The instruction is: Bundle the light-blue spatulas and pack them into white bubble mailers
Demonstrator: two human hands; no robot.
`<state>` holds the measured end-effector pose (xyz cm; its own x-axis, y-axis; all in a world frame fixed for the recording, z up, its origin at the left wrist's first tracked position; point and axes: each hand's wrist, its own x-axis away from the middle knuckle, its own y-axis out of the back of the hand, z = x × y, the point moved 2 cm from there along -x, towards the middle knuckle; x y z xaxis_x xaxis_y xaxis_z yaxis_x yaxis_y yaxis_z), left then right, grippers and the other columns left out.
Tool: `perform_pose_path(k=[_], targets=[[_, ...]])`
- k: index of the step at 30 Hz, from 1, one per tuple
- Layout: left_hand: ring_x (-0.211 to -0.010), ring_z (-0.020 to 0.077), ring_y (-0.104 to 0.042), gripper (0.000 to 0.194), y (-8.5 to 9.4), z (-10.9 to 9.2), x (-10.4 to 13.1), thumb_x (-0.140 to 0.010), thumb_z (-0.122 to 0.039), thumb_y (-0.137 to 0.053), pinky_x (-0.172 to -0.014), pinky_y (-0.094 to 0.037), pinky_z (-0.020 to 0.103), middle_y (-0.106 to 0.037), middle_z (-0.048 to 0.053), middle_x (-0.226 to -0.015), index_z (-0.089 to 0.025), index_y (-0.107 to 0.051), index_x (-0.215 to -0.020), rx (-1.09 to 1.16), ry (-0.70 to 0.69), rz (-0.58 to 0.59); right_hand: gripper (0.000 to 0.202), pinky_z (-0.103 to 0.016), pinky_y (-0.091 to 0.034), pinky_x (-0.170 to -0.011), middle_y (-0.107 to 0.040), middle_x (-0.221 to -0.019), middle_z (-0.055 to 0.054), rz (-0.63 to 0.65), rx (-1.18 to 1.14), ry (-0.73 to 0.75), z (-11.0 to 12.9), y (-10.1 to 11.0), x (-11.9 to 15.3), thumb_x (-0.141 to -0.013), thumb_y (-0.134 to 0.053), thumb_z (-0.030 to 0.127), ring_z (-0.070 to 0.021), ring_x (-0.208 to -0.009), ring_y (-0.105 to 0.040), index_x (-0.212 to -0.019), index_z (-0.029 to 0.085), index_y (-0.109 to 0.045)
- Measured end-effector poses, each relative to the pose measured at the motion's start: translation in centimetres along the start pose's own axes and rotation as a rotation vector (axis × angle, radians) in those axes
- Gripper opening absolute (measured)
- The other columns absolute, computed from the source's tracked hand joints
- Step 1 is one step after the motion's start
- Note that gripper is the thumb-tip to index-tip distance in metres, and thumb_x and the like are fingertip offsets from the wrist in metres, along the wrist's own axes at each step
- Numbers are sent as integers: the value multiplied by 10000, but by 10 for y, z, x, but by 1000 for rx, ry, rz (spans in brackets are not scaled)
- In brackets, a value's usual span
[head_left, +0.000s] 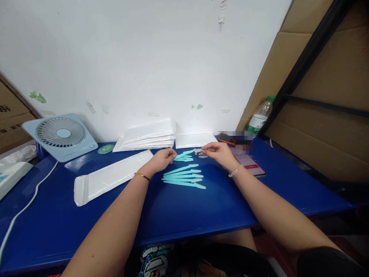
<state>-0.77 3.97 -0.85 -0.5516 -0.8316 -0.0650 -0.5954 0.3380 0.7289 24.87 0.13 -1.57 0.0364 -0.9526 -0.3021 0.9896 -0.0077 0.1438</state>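
My left hand [163,159] pinches the handle end of a turquoise eyebrow razor [186,153], its tip pointing right. A few more turquoise razors [186,158] lie just under it. My right hand [220,154] has thumb and fingertips closed at a small translucent plastic piece [197,151], close to the razor's tip. Another translucent piece [203,157] is below those fingertips. Nearer to me, a fan of several turquoise razors [183,176] lies on the blue table [184,211], their handle ends gathered at the left.
Behind my left hand sits a stack of white padded envelopes [145,135]. One envelope [112,175] lies at the left, another [196,141] by the wall. A blue fan [62,134] with a white cable stands left. At right are a phone [250,165], an orange-black device [226,139] and a bottle [259,117].
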Motion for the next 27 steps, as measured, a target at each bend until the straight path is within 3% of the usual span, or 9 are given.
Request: perform_pose_path(k=[14, 27], targets=[[-678, 153, -550, 321, 0, -1, 0, -844, -464, -409, -631, -421, 265, -599, 10, -730, -182, -563, -854, -11, 0, 0, 306, -390, -573, -784, -727, -744, -72, -30, -38, 24, 5, -4, 1, -630, -781, 389, -226, -762, -710, -808, 154, -698], [-648, 144, -555, 377, -6, -17, 4, -827, -529, -439, -590, -413, 247, -574, 3, -714, -176, -572, -839, 42, -8, 133, 256, -330, -562, -748, -731, -749, -62, 228, 18, -58, 8, -13, 7, -665, -744, 345, -201, -773, -703, -834, 156, -711]])
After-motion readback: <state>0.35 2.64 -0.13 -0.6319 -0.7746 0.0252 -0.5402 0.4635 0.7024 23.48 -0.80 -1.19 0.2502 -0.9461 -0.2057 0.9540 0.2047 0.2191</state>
